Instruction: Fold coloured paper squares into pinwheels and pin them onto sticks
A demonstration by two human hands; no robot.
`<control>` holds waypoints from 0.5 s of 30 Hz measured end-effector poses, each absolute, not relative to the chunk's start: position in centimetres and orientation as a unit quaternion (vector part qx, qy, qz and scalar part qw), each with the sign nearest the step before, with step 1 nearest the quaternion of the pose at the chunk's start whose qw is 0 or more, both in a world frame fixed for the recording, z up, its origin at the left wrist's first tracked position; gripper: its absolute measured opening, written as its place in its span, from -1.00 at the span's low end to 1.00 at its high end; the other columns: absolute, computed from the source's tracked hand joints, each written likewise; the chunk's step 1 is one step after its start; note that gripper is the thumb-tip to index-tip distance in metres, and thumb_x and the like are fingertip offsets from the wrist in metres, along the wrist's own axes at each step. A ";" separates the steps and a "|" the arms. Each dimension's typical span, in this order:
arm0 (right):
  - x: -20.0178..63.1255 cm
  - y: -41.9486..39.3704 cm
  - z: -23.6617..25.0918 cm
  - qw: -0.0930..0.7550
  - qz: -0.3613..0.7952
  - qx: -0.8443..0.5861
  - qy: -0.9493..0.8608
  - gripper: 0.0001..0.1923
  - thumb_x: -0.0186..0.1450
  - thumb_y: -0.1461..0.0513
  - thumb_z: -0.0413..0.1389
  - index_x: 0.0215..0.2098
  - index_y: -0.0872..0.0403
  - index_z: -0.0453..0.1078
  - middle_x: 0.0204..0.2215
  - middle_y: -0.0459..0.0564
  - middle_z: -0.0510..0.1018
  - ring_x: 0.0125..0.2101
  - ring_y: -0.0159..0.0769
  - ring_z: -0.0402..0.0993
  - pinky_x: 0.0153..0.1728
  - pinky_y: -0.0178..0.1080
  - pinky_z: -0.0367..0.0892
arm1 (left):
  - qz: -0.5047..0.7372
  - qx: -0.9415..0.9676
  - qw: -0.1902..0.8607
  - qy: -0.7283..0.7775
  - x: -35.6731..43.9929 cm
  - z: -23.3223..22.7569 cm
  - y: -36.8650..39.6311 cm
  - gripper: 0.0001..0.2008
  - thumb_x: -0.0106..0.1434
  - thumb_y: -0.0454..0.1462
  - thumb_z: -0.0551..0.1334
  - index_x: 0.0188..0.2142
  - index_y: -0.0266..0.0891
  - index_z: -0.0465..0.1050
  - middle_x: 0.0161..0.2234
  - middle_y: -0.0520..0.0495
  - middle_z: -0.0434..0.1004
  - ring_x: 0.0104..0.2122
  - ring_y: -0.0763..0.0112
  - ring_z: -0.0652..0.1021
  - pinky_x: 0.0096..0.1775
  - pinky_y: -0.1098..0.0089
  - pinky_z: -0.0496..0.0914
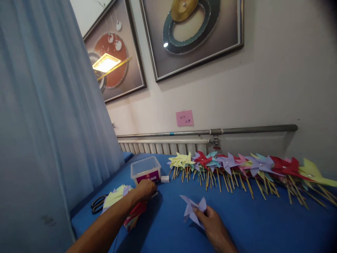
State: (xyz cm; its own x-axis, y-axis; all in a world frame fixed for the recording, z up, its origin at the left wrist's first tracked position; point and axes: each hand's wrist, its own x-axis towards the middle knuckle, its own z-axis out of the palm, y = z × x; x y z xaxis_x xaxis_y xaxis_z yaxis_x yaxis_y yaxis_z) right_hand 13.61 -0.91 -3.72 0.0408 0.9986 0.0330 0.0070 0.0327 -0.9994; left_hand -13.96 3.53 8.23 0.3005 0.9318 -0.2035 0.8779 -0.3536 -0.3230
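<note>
Step, by my read: pinning a folded pinwheel. R hand [214, 226] pinches lilac pinwheel [193, 209] on surface, right of box [145, 169]. L hand [146, 189] at box front, grip unclear. Next needs a pin thru centre.

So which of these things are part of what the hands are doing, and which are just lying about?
In use:
- lilac pinwheel, pinched by the right hand
- plastic box, touched by the left hand
- paper stack under the left arm
- finished pinwheels in a row

Lying about:
- scissors
- pink note on the wall
- pictures
- curtain
</note>
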 end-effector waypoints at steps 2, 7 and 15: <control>13.7 -1.1 -3.5 0.534 0.485 -0.495 -0.485 -0.49 0.08 -0.14 0.22 -0.24 0.08 0.59 -0.44 0.00 0.65 -0.41 -0.14 0.54 -0.37 -0.23 0.37 | 0.182 -0.801 0.070 -0.567 -14.1 8.0 3.7 -0.65 0.13 -0.45 0.26 -0.11 -0.18 0.64 -0.12 -0.22 0.69 -0.09 0.06 0.65 -0.06 0.22 0.50; 14.0 -1.2 -2.8 0.516 0.516 -0.481 -0.486 -0.52 0.04 -0.11 0.27 -0.29 0.07 0.60 -0.47 -0.02 0.64 -0.45 -0.15 0.53 -0.39 -0.22 0.37 | 0.196 -0.790 0.054 -0.578 -14.5 7.4 4.5 -0.64 0.07 -0.47 0.32 -0.12 -0.25 0.65 -0.14 -0.28 0.68 -0.11 -0.02 0.65 -0.09 0.17 0.50; 14.3 -1.1 -2.9 0.507 0.503 -0.489 -0.501 -0.58 0.07 -0.12 0.25 -0.35 0.04 0.56 -0.49 -0.04 0.63 -0.45 -0.16 0.52 -0.42 -0.23 0.35 | 0.201 -0.786 0.034 -0.583 -13.9 8.0 4.9 -0.72 0.14 -0.44 0.28 -0.17 -0.27 0.67 -0.12 -0.36 0.67 -0.07 -0.10 0.62 -0.05 0.08 0.48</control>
